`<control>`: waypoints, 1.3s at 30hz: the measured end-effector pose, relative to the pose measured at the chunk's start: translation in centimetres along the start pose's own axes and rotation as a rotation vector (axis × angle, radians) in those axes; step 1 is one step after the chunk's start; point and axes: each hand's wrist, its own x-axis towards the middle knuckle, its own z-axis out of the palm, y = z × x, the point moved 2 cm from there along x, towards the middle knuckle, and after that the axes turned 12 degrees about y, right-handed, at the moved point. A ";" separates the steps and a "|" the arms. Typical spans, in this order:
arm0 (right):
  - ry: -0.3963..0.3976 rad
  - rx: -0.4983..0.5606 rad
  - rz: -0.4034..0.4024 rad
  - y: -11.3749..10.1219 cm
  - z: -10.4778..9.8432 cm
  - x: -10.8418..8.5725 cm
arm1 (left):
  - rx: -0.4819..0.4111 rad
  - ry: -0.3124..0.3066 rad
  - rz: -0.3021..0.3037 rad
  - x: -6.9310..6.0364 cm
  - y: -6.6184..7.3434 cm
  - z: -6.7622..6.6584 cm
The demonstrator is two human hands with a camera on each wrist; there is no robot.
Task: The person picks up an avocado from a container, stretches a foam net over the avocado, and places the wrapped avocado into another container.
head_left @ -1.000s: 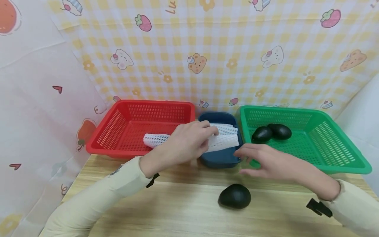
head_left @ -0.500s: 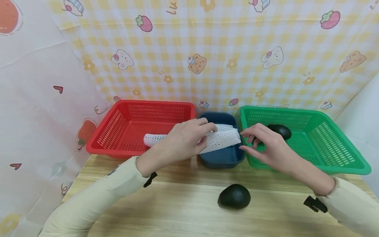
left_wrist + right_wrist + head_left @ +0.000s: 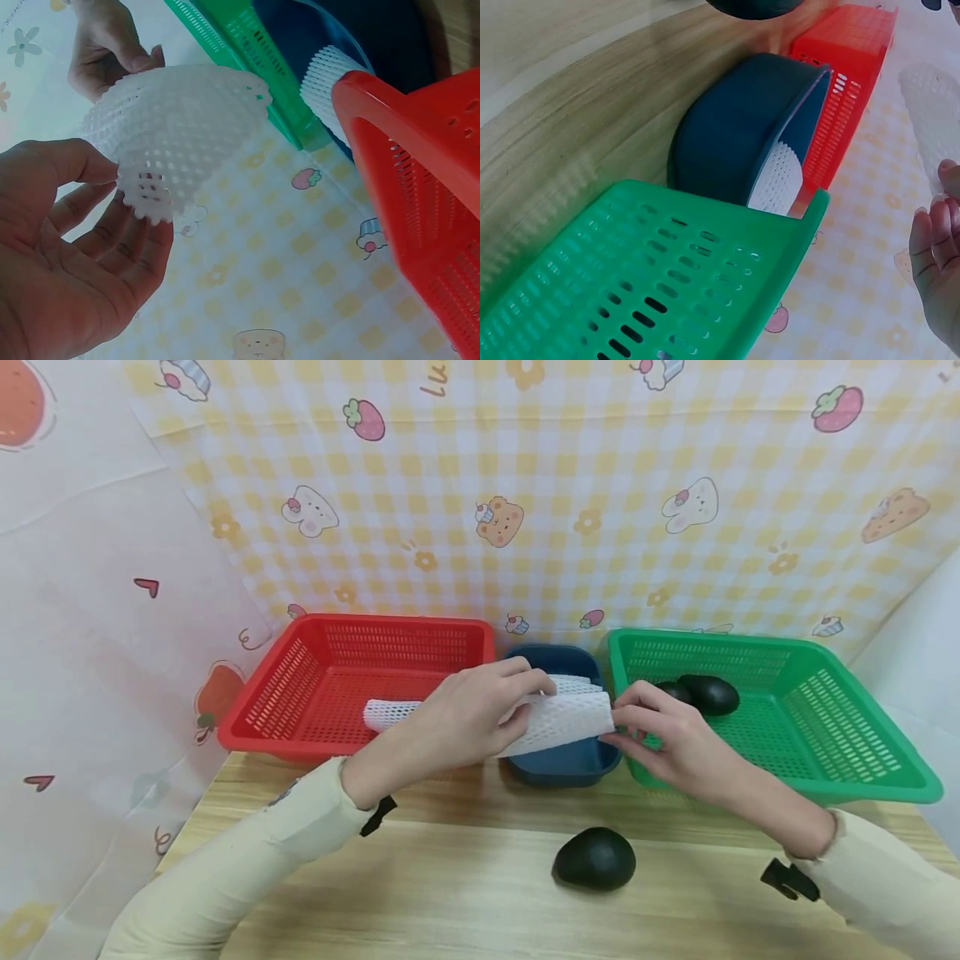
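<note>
A white foam net sleeve [image 3: 566, 722] is stretched between both hands above the dark blue bin [image 3: 562, 768]. My left hand [image 3: 476, 710] pinches its left end between thumb and fingers, as the left wrist view also shows. At the other end, the thumb and fingers of my right hand [image 3: 678, 739] pinch the sleeve's edge. More white foam netting [image 3: 576, 683] lies inside the bin beneath. On the table, nearest the person, rests a dark avocado [image 3: 595, 858], touched by neither hand.
Left of the bin stands a red basket [image 3: 281, 745] holding a white foam net piece [image 3: 390, 713], partly hidden by the left arm. To the right, a green basket [image 3: 847, 727] contains dark avocados [image 3: 708, 695]. A patterned cloth [image 3: 420, 485] hangs behind.
My right hand has moved up from beside the bin to the sleeve's right end and taken hold of it. The left hand has raised the sleeve slightly. The table avocado has stayed put.
</note>
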 end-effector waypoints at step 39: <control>0.008 0.264 0.147 -4.6 0.0 0.4 | 0.053 0.197 -0.110 -3.3 -4.8 -2.3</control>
